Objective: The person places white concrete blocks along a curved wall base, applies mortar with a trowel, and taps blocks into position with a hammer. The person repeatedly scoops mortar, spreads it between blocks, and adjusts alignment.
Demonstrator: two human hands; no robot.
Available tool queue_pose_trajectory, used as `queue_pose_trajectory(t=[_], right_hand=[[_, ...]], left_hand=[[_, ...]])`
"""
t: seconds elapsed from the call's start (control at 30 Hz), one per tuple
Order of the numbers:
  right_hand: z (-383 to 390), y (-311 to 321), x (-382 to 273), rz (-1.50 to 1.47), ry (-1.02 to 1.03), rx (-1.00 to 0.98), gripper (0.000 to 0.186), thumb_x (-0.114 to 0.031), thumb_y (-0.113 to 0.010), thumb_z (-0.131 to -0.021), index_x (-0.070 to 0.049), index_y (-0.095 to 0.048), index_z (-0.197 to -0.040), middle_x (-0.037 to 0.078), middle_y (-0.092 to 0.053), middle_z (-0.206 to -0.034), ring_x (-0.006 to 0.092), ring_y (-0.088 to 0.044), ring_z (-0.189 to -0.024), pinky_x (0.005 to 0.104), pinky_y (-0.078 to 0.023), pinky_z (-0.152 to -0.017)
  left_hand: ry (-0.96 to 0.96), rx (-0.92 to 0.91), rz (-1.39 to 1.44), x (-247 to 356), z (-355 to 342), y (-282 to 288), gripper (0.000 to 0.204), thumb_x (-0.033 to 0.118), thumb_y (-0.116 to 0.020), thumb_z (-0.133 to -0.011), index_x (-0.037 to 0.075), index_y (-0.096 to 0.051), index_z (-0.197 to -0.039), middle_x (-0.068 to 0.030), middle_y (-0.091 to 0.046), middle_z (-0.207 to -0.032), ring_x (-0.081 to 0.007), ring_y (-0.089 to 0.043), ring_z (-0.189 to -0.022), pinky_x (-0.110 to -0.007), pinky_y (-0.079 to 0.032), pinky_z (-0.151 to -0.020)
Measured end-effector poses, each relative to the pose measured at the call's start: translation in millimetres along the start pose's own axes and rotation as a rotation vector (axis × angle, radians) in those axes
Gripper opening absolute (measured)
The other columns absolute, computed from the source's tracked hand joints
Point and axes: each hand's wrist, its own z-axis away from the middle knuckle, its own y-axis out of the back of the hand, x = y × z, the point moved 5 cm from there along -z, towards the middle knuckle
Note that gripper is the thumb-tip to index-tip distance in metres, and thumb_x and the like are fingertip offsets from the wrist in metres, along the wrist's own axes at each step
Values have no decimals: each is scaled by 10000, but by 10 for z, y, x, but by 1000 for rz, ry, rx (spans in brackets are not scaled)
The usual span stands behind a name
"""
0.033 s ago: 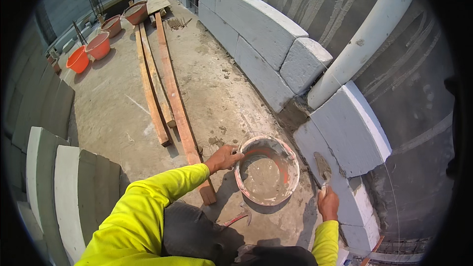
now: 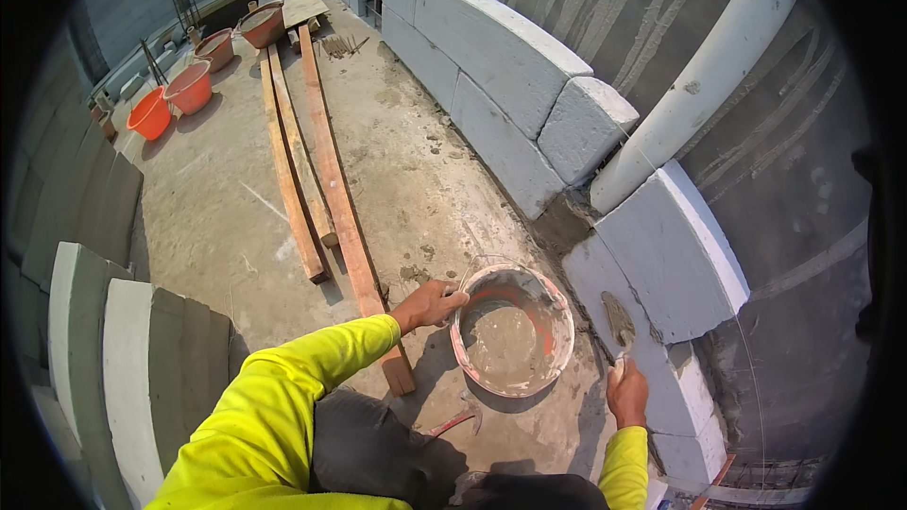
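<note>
My left hand (image 2: 432, 305) is closed on the left rim of a round bucket (image 2: 564, 338), where its thin wire handle meets the edge. Inside the bucket lies wet grey mortar (image 2: 510, 340), and smears of it coat the walls. My right hand (image 2: 626, 391) grips a trowel (image 2: 619, 323) by its handle. The mortar-coated blade lies against or just in front of the pale block wall (image 2: 605, 274); whether it touches, I cannot tell. A hammer with a red handle (image 2: 449, 424) rests on the floor by my knee, partly hidden.
Long wooden planks (image 2: 331, 170) lie left of the bucket. A white pipe (image 2: 699, 85) rises between blocks at the right. Pale blocks (image 2: 142, 368) stand at the lower left. Orange tubs (image 2: 149, 115) sit at the far left, and a low block wall (image 2: 491, 85) runs away ahead.
</note>
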Motion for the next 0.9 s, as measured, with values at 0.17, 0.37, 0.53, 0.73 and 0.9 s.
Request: queue_pose_trajectory(t=[0.17,0.37,0.53,0.73,0.9], right_hand=[[-166,273,-532,-225,207,73,508,-128,-616,-915,70,-500,-1369,321,-624,-1218,474,-608,-1126,483,-484,-976],[-1129,416,-1663,-183,456,146,514,-137,-609,-921,57,-483,-1380,319,-610,-1238,485,-597,-1131,487,-480,-979],[-2214,165,-2673,-173,462,160,487,-149,-605,-914,42,-497,-1349,350,-623,-1136,504,-611,-1054,553,-483,-902],[-2740,-259,-3288,1,386,-70,395,-169,-623,-895,35,-563,-1227,314,-643,-1077,498,-626,-995,554,-495,-875],[-1766,325,-2753,-165,636,229,334,-151,-669,-863,7,-574,-1142,235,-672,-967,463,-649,-890,490,-518,-820]], left_hand=[[-247,320,-563,-284,27,577,516,392,-602,-965,-11,-626,-1286,-227,-641,-1102,-362,-613,-1039,-421,-481,-946],[-384,223,-1075,-740,257,664,507,371,-617,-954,45,-612,-1342,-149,-614,-1150,-309,-540,-1134,-427,-389,-1052],[-363,304,-901,-757,298,706,474,350,-626,-946,57,-633,-1318,-129,-628,-1104,-295,-541,-1109,-408,-371,-1068],[-343,291,-787,-678,297,788,409,284,-646,-918,86,-685,-1274,-110,-637,-971,-289,-564,-1023,-426,-369,-1096],[-348,311,-759,-745,274,798,365,255,-675,-891,91,-714,-1215,-106,-637,-931,-284,-572,-980,-431,-381,-1088]])
